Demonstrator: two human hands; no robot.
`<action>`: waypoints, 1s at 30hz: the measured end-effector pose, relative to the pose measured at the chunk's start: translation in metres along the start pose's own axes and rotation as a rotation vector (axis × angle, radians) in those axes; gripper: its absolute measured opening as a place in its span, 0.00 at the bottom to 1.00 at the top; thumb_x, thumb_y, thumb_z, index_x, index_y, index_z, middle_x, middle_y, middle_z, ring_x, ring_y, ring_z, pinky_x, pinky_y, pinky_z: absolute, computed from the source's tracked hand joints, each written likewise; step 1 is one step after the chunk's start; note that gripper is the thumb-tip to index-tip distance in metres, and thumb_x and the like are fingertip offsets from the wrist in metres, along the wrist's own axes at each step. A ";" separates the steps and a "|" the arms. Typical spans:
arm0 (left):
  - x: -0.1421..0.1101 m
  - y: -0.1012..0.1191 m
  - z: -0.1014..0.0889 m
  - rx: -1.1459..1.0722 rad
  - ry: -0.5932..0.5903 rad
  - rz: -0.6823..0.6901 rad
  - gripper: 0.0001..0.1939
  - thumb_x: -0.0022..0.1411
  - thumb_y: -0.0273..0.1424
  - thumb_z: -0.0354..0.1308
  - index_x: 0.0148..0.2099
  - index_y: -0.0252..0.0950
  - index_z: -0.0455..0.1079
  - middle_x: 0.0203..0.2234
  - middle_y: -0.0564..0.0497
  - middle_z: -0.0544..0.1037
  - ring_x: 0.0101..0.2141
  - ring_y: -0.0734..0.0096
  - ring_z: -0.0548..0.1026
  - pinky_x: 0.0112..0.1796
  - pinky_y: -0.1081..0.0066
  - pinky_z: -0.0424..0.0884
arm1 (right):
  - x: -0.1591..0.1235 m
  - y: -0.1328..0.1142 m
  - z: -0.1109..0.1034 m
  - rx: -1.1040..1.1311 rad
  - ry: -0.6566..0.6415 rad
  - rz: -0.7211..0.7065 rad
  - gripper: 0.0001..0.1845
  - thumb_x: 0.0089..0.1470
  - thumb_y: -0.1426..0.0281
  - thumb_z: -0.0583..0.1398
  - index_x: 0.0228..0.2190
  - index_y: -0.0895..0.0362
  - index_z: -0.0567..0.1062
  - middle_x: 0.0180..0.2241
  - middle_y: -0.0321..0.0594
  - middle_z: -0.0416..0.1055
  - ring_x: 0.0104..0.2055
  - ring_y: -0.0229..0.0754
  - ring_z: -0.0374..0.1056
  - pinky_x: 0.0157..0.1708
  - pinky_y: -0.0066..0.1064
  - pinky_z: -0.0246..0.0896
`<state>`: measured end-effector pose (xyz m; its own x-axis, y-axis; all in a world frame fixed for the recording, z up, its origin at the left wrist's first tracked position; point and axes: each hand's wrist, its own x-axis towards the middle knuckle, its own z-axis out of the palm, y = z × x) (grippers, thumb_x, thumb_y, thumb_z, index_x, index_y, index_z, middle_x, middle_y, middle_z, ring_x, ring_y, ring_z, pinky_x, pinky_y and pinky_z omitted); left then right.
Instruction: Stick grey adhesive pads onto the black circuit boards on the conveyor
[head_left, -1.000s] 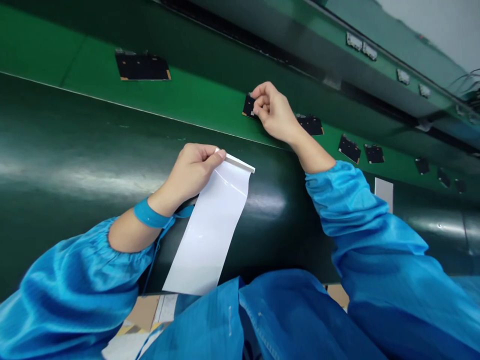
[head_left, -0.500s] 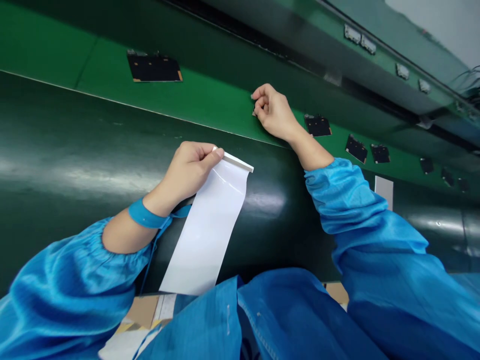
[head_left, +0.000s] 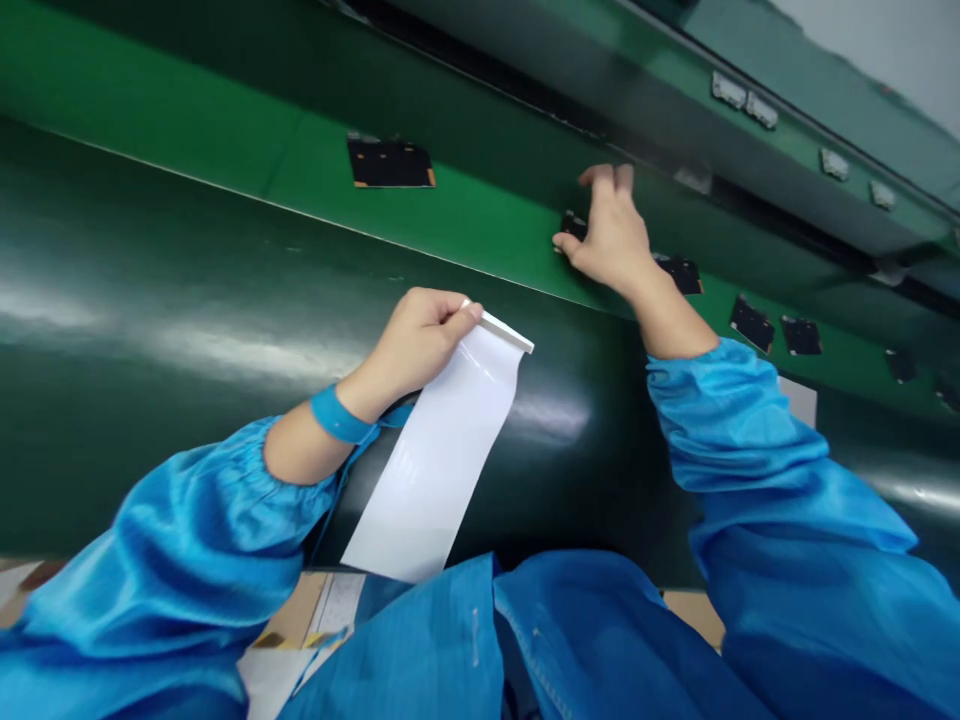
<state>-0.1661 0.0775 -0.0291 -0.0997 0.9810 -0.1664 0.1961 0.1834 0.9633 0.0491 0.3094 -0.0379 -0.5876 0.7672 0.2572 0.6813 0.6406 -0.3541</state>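
Observation:
My left hand [head_left: 420, 335] is closed in a pinch on the top corner of a long white glossy strip [head_left: 442, 455], which hangs down over the dark green conveyor belt [head_left: 187, 330]. A blue wrist strap circles that wrist. My right hand [head_left: 611, 240] reaches up to the bright green ledge [head_left: 225, 120], fingers stretched out and blurred by motion. Its thumb rests beside a small black part [head_left: 572, 226] lying on the ledge; nothing is held in it.
More black flat parts lie along the green ledge: a larger one [head_left: 390, 163] at the upper middle and several smaller ones [head_left: 752, 322] to the right. Small white pieces [head_left: 739, 97] sit on the upper rail. Cardboard and papers [head_left: 300, 615] show below my sleeves.
My right hand was pinched on the small black part; now its fingers are spread and lifted, the part lying on the ledge. The view shifted right; the left hand still holds the strip.

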 end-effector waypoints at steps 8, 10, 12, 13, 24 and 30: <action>0.001 -0.002 -0.001 0.009 -0.054 0.047 0.21 0.64 0.45 0.57 0.24 0.38 0.61 0.18 0.54 0.63 0.22 0.72 0.61 0.26 0.69 0.54 | 0.085 -0.113 0.049 0.413 -0.304 -0.284 0.13 0.59 0.59 0.65 0.28 0.48 0.68 0.34 0.40 0.76 0.36 0.48 0.70 0.42 0.43 0.65; 0.001 -0.003 -0.001 0.003 -0.066 0.060 0.21 0.65 0.45 0.56 0.24 0.38 0.60 0.18 0.55 0.61 0.22 0.73 0.60 0.26 0.69 0.53 | 0.100 -0.135 0.065 0.394 -0.361 -0.305 0.14 0.56 0.59 0.65 0.25 0.47 0.66 0.34 0.39 0.78 0.37 0.48 0.71 0.44 0.43 0.64; 0.002 -0.003 -0.002 0.006 -0.070 0.079 0.21 0.65 0.44 0.56 0.24 0.39 0.58 0.18 0.55 0.59 0.22 0.73 0.59 0.26 0.69 0.52 | 0.109 -0.147 0.074 0.337 -0.418 -0.297 0.14 0.52 0.57 0.65 0.24 0.46 0.67 0.36 0.38 0.80 0.40 0.48 0.72 0.46 0.42 0.63; 0.002 -0.004 -0.002 0.009 -0.069 0.087 0.21 0.65 0.43 0.55 0.24 0.39 0.58 0.18 0.55 0.59 0.23 0.74 0.58 0.26 0.69 0.52 | 0.111 -0.151 0.075 0.305 -0.441 -0.295 0.14 0.51 0.56 0.65 0.23 0.45 0.67 0.37 0.37 0.82 0.42 0.47 0.73 0.47 0.42 0.63; 0.001 -0.003 0.000 0.048 -0.058 0.110 0.21 0.68 0.36 0.54 0.23 0.38 0.56 0.18 0.56 0.58 0.23 0.74 0.56 0.28 0.69 0.51 | 0.114 -0.145 0.059 0.179 -0.589 -0.358 0.11 0.62 0.84 0.57 0.38 0.68 0.80 0.37 0.36 0.80 0.31 0.24 0.58 0.36 0.21 0.54; 0.001 -0.004 0.000 0.049 -0.055 0.116 0.22 0.68 0.36 0.54 0.23 0.38 0.55 0.18 0.57 0.57 0.23 0.75 0.56 0.28 0.68 0.51 | 0.108 -0.136 0.055 0.166 -0.584 -0.348 0.09 0.61 0.82 0.59 0.39 0.69 0.80 0.38 0.37 0.82 0.32 0.24 0.60 0.38 0.22 0.57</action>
<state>-0.1670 0.0783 -0.0327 -0.0199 0.9975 -0.0674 0.2508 0.0702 0.9655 -0.1308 0.3034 -0.0115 -0.9298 0.3448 -0.1284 0.3623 0.7970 -0.4833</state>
